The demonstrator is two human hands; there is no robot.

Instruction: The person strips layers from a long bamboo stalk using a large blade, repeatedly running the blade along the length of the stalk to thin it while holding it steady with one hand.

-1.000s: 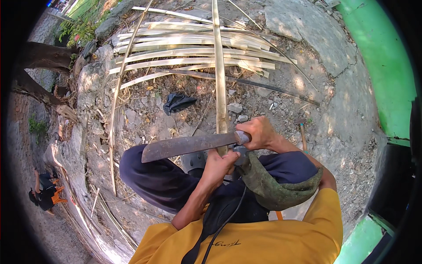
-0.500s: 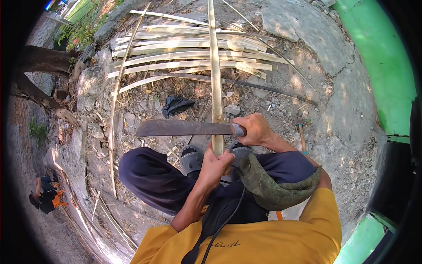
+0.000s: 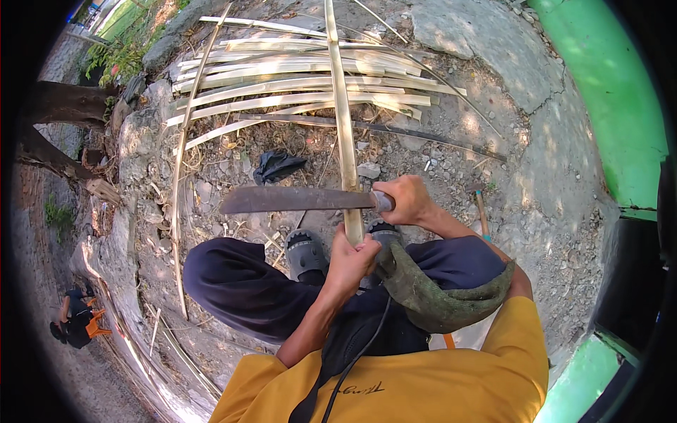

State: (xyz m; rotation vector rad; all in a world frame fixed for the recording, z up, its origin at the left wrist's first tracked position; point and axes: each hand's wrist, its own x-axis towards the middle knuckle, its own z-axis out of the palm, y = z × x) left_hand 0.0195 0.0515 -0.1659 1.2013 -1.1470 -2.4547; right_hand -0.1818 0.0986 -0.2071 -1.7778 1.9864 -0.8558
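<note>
My left hand (image 3: 352, 261) grips the near end of a long, pale bamboo strip (image 3: 343, 134), which runs away from me between my shoes. My right hand (image 3: 405, 199) is closed around the handle of a machete (image 3: 296, 200). Its broad, rust-brown blade points left and lies across the strip, just beyond my left hand. Whether the edge bites into the strip, I cannot tell. A dark green cloth (image 3: 448, 299) is draped over my right knee.
Several split bamboo strips (image 3: 282, 88) lie across the ground ahead. A black plastic scrap (image 3: 278, 168) and a hammer (image 3: 482, 211) rest on the dirt. At far left, a person (image 3: 70, 321) sits by an orange chair (image 3: 97, 324). A green wall (image 3: 606, 92) stands at right.
The strip's near end has shifted slightly right, and its far part slightly left. The machete has risen a little in the picture. Both hands keep their grips.
</note>
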